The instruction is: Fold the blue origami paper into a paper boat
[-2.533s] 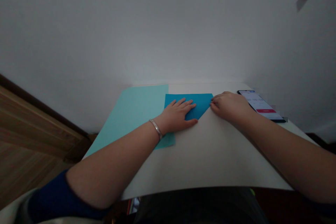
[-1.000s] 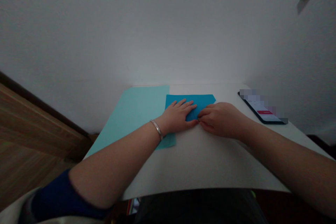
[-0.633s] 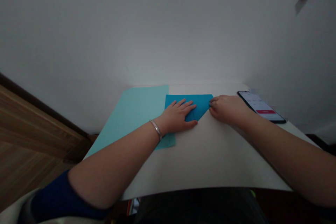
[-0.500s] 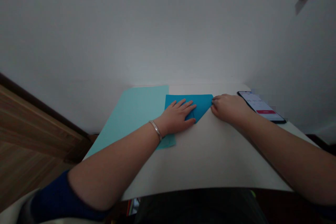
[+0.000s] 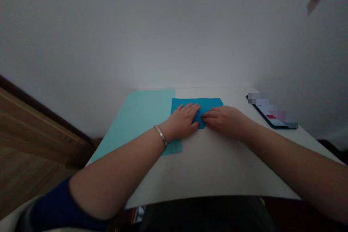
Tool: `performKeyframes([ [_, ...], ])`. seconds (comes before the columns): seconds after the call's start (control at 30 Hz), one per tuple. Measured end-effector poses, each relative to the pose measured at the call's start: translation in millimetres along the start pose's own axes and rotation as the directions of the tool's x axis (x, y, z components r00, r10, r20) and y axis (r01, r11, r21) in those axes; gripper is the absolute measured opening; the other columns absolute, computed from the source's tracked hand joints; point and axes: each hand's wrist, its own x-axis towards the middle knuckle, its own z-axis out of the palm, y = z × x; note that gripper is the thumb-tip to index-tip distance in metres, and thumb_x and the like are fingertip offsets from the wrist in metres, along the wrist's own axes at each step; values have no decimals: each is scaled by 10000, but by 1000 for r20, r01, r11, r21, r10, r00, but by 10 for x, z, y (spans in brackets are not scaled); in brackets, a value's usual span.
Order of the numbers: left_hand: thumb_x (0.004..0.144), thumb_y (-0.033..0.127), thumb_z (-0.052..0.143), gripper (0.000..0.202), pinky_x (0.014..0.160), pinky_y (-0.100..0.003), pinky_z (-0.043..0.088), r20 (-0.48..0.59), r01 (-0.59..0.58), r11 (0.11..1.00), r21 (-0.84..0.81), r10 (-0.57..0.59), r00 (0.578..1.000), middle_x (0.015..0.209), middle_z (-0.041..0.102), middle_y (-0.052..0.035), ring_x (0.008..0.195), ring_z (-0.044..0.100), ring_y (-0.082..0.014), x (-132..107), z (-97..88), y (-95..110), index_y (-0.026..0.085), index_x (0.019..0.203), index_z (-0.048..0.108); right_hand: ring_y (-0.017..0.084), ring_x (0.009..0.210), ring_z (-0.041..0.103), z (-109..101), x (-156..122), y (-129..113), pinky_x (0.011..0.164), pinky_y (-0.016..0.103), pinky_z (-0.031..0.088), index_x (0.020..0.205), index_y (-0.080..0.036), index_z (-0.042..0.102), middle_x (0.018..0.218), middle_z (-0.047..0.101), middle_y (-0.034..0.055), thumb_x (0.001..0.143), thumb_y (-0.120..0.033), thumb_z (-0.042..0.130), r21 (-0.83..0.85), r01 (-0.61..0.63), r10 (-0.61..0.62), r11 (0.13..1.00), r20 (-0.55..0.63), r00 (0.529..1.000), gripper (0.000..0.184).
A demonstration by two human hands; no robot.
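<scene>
A folded sheet of blue paper (image 5: pixel 210 103) lies on the white table, its right end angled by a fold. My left hand (image 5: pixel 183 121), with a silver bangle at the wrist, rests flat on the left part of the paper, fingers stretched out. From the right, my right hand (image 5: pixel 227 121) reaches over the paper's lower right edge. Its fingers are drawn together, the tips closed on the paper close to my left thumb. The edge beneath this hand is hidden.
A pale turquoise sheet (image 5: pixel 144 112) covers the table's left side, partly under my left forearm. A phone (image 5: pixel 272 116) lies at the right edge of the white table (image 5: pixel 217 174). Behind it rises a grey-white wall (image 5: pixel 190 36); wooden panelling (image 5: pixel 32 141) stands at left.
My right hand has moved left and slightly nearer, from the paper's far right corner to close by my left thumb. The paper's right end looks reshaped. My left hand has barely moved.
</scene>
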Motion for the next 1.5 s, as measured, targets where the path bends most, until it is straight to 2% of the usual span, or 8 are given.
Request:
performKeyframes([
  [0.3,866,332,459,585,1133,-487,259,-102,-12,997,-78,4,995,1457,401,-149,1363,344,-280,-2,-1,-4,113,1396,342,271,1064,601,-38,5,-36,892,416,489,1080,-151,646,1171,656,126,836,-293,579,233,-217,232,948,-42,972,290],
  [0.43,862,297,477,530,1119,-469,291,-150,-78,993,-90,64,987,1380,488,-136,1280,451,-255,13,-9,4,138,1360,385,314,1175,533,76,-18,29,994,486,417,1291,-124,521,1286,584,170,809,-363,601,308,-381,421,872,-76,904,544],
  [0.57,869,285,488,460,1097,-479,314,-168,-76,995,-63,64,984,1280,560,-121,1187,525,-251,12,-27,20,145,1305,444,330,1146,547,218,-51,148,965,500,434,1314,-136,514,1282,585,174,766,-407,640,371,-477,523,797,-30,852,624],
  [0.67,891,282,468,397,1055,-445,367,-152,-91,996,-23,86,985,1261,570,-120,1160,534,-250,3,-37,22,140,1261,488,320,1112,561,254,-50,206,977,486,426,1250,-126,571,1214,626,164,715,-392,685,438,-505,571,744,-22,821,608],
  [0.83,924,420,438,480,1093,-452,311,-91,-91,996,-5,90,992,1397,469,-132,1295,420,-267,-5,-38,16,147,1319,443,265,1121,571,231,-50,248,987,435,427,1200,-190,599,1236,624,102,715,-297,667,644,-557,691,524,60,720,501],
  [1.0,881,588,447,692,1140,-456,224,-1,-67,998,-3,67,998,1471,380,-152,1381,300,-285,-9,-56,26,114,1382,388,236,880,642,222,-55,290,780,366,506,940,-193,674,979,707,65,724,-321,648,737,-569,695,365,191,693,252],
  [1.2,893,575,430,683,1151,-466,186,68,-41,999,-9,41,997,1498,338,-140,1404,257,-283,-4,-80,43,125,1404,371,219,777,631,207,-12,276,682,327,479,839,-200,670,852,704,40,736,-353,641,659,-629,704,412,207,679,187],
  [1.5,899,493,450,612,1157,-444,167,113,-21,999,-29,24,993,1514,312,-121,1412,238,-270,2,-123,45,146,1397,371,272,1018,610,245,-9,253,900,397,449,1046,-182,653,1121,677,108,777,-339,623,503,-647,682,573,145,717,313],
])
